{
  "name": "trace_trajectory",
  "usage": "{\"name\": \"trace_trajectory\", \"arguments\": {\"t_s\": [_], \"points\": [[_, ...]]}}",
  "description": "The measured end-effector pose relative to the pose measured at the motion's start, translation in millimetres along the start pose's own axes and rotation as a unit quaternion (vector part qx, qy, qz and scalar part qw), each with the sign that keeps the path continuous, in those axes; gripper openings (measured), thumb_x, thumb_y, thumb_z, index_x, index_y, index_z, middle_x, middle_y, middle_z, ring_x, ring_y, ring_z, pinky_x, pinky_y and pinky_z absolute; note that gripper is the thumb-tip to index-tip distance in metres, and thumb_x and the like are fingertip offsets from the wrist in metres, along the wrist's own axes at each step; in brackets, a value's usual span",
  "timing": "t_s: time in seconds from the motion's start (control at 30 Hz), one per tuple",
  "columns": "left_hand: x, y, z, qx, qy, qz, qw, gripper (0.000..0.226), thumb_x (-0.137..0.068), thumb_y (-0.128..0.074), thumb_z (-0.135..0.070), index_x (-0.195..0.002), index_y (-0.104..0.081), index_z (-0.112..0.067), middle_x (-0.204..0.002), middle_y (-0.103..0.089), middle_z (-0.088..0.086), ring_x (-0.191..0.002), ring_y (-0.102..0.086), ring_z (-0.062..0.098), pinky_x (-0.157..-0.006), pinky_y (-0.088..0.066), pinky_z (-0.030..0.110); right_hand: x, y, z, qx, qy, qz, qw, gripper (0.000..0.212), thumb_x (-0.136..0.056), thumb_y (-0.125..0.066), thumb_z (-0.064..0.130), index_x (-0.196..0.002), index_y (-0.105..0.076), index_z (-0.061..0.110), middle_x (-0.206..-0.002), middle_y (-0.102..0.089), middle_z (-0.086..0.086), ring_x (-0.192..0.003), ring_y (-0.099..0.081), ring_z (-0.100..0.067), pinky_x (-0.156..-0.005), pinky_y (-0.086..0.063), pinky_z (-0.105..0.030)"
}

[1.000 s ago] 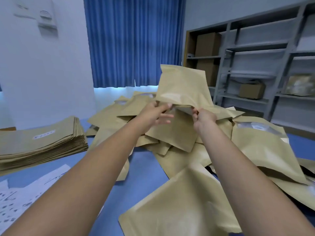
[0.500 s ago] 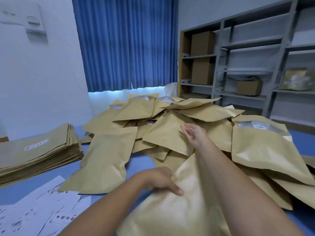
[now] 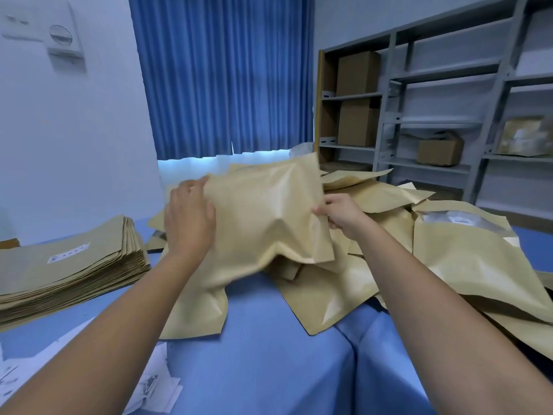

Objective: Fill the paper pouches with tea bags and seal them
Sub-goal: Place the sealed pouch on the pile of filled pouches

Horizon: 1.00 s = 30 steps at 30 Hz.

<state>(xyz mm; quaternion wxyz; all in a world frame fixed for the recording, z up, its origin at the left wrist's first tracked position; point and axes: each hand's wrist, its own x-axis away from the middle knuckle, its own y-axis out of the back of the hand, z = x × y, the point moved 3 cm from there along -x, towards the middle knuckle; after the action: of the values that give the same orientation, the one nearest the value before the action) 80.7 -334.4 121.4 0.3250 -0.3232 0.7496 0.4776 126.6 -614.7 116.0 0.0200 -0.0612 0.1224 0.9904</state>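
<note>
Both hands hold one bulging brown paper pouch (image 3: 266, 217) raised above the blue table (image 3: 269, 354). The left hand (image 3: 188, 217) grips its left edge; the right hand (image 3: 338, 214) pinches its right edge. A loose pile of pouches (image 3: 449, 265) lies behind and to the right. A flat stack of pouches (image 3: 65, 271) sits at left. Printed sheets (image 3: 155, 384) lie near the bottom left. Cardboard boxes (image 3: 357, 98) occupy the grey shelving (image 3: 443, 121).

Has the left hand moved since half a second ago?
Yes. The left hand went forward and up: from level with the near edge of the flat pouch stack to its far corner, gripping the lifted pouch.
</note>
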Motion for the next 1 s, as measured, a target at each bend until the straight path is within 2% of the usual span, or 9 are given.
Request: {"name": "trace_trajectory", "arguments": {"t_s": [0.1,0.2,0.3,0.43,0.53,0.6,0.77,0.9,1.0], "points": [[32.1,-18.1,36.4,-0.027,0.191,0.199,0.961,0.08,-0.088,-0.06,-0.042,-0.149,-0.017,-0.013,-0.145,-0.031,0.02,-0.132,-0.031,0.04,-0.103,-0.035,0.052,-8.5,10.4,2.3,-0.271,-0.031,-0.124,0.954,0.011,-0.093,-0.053,0.0,-0.101,-0.059,0.005,-0.101,-0.063,-0.012,-0.073,-0.057,-0.018,-0.044,-0.042,-0.018],[82.4,-42.3,61.3,-0.166,0.206,0.496,0.827,0.118,-0.074,-0.052,-0.078,-0.148,0.022,-0.023,-0.155,0.005,0.025,-0.143,-0.005,0.045,-0.114,-0.017,0.052,-13.6,13.5,10.8,-0.497,-0.036,-0.17,0.85,0.014,-0.097,-0.045,-0.001,-0.11,-0.048,0.004,-0.115,-0.053,-0.013,-0.094,-0.06,-0.027,-0.067,-0.057,-0.021],[102.4,-54.7,66.4,-0.196,0.204,0.528,0.801,0.128,-0.066,-0.052,-0.085,-0.142,0.034,-0.029,-0.151,0.026,0.026,-0.139,0.006,0.053,-0.113,-0.014,0.057,-17.5,6.0,23.2,-0.632,-0.015,-0.088,0.77,0.029,-0.1,-0.038,-0.002,-0.128,-0.044,-0.004,-0.138,-0.043,-0.02,-0.126,-0.047,-0.034,-0.107,-0.041,-0.038],[98.5,-53.2,69.9,-0.172,0.243,0.48,0.825,0.129,-0.062,-0.054,-0.086,-0.141,0.032,-0.035,-0.153,0.015,0.026,-0.141,-0.003,0.047,-0.111,-0.02,0.052,-17.4,-5.6,20.1,-0.567,-0.009,-0.019,0.823,0.044,-0.098,-0.039,-0.006,-0.141,-0.031,-0.007,-0.145,-0.039,-0.022,-0.132,-0.044,-0.031,-0.107,-0.039,-0.039],[92.7,-49.6,86.6,-0.143,0.283,0.4,0.86,0.126,-0.061,-0.053,-0.088,-0.15,0.016,-0.03,-0.152,-0.019,0.024,-0.139,-0.015,0.041,-0.109,-0.02,0.049,-11.4,-25.7,-2.2,-0.324,-0.093,0.052,0.94,0.023,-0.1,-0.042,0.005,-0.118,-0.051,-0.004,-0.141,-0.047,-0.023,-0.115,-0.055,-0.034,-0.091,-0.049,-0.039],[88.3,-48.9,96.4,-0.126,0.308,0.373,0.866,0.127,-0.059,-0.058,-0.086,-0.151,0.003,-0.023,-0.148,-0.028,0.024,-0.138,-0.019,0.04,-0.109,-0.02,0.049,-3.7,-44.1,-25.3,-0.171,-0.145,0.121,0.967,0.02,-0.1,-0.044,0.008,-0.112,-0.052,-0.005,-0.133,-0.053,-0.026,-0.103,-0.059,-0.038,-0.092,-0.05,-0.045],[89.4,-52.6,111.4,0.001,0.391,0.327,0.86,0.123,-0.063,-0.069,-0.073,-0.149,-0.004,-0.014,-0.15,-0.02,0.021,-0.136,-0.023,0.043,-0.111,-0.022,0.054,26.6,-112.6,-83.5,0.117,-0.188,0.231,0.947,0.041,-0.091,-0.063,0.032,-0.118,-0.049,0.005,-0.098,-0.052,-0.011,-0.07,-0.053,-0.019,-0.074,-0.052,-0.033],[89.4,-55.9,112.1,0.04,0.394,0.283,0.874,0.101,-0.072,-0.069,-0.064,-0.14,-0.029,-0.002,-0.139,-0.042,0.022,-0.129,-0.037,0.04,-0.105,-0.033,0.048,39.3,-149.7,-92.6,-0.033,-0.212,0.25,0.944,0.047,-0.088,-0.068,0.026,-0.125,-0.054,0.002,-0.118,-0.061,-0.011,-0.096,-0.063,-0.023,-0.069,-0.058,-0.032],[82.0,-53.3,102.0,0.087,0.375,0.289,0.876,0.082,-0.081,-0.061,-0.06,-0.134,-0.045,0.001,-0.134,-0.05,0.017,-0.126,-0.044,0.035,-0.096,-0.039,0.037,44.9,-157.7,-82.9,-0.049,-0.19,0.253,0.947,0.035,-0.093,-0.057,0.005,-0.127,-0.052,-0.002,-0.11,-0.062,-0.016,-0.075,-0.067,-0.023,-0.049,-0.054,-0.023]]}}
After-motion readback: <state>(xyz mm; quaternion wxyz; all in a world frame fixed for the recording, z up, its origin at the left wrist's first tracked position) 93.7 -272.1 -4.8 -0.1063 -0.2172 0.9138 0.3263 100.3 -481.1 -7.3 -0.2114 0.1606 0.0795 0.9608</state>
